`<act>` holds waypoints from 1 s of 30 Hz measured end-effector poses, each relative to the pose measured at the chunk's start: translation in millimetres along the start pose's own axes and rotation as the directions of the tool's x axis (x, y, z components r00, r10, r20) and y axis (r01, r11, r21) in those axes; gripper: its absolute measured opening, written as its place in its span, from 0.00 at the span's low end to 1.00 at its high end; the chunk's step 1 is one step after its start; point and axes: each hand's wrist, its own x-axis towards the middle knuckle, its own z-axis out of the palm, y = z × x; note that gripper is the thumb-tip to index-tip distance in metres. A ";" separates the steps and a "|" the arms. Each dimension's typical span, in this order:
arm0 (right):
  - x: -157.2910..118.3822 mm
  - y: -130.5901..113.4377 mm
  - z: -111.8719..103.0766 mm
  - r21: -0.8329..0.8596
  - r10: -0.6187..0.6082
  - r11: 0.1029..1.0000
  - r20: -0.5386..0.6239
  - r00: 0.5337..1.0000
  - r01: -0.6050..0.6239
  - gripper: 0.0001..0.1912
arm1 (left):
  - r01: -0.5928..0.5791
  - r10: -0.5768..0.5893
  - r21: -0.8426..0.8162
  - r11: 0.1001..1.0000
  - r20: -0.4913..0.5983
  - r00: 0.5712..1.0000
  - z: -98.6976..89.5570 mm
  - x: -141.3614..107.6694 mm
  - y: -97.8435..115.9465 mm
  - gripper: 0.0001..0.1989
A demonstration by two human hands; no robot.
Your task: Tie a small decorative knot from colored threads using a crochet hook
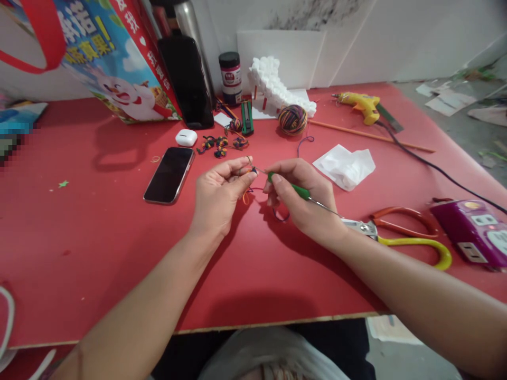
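Note:
My right hand (pixel 303 198) is closed around a crochet hook (pixel 299 191) with a green grip and a metal shaft. Its tip points left and meets a small piece of dark and orange crochet work (pixel 252 171). That piece is pinched between the thumb and fingers of my left hand (pixel 222 192), which partly hide it. Purple and orange yarn hangs below both hands. Behind them sits a multicoloured yarn ball (pixel 293 120), a loose strand trailing from it toward my right hand. Several small crocheted pieces (pixel 221 142) in similar colours lie beyond my left hand.
Left of my hands lie a phone (pixel 169 175) and a white earbud case (pixel 186 138). To the right are crumpled tissue (pixel 345 166), scissors (pixel 400 235), a purple power socket (pixel 471 232) and a yellow glue gun (pixel 360 105) with its cord. A bag (pixel 122 63) and jar (pixel 230 79) stand behind.

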 end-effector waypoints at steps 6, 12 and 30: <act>-4.2 2.4 1.4 -0.170 -0.096 0.981 0.010 0.995 0.096 0.07 | 0.061 -0.061 -0.035 0.998 -0.019 0.998 2.8 -2.9 -0.3 0.12; -5.9 3.0 1.9 -0.243 -0.130 0.961 0.027 0.991 0.133 0.07 | 0.111 -0.113 -0.056 0.992 -0.023 0.993 6.3 -5.8 1.9 0.12; -2.6 6.2 0.0 -0.094 -0.060 0.993 0.074 0.995 0.067 0.10 | 0.242 -0.243 -0.135 0.961 0.011 0.970 1.9 -1.7 3.4 0.12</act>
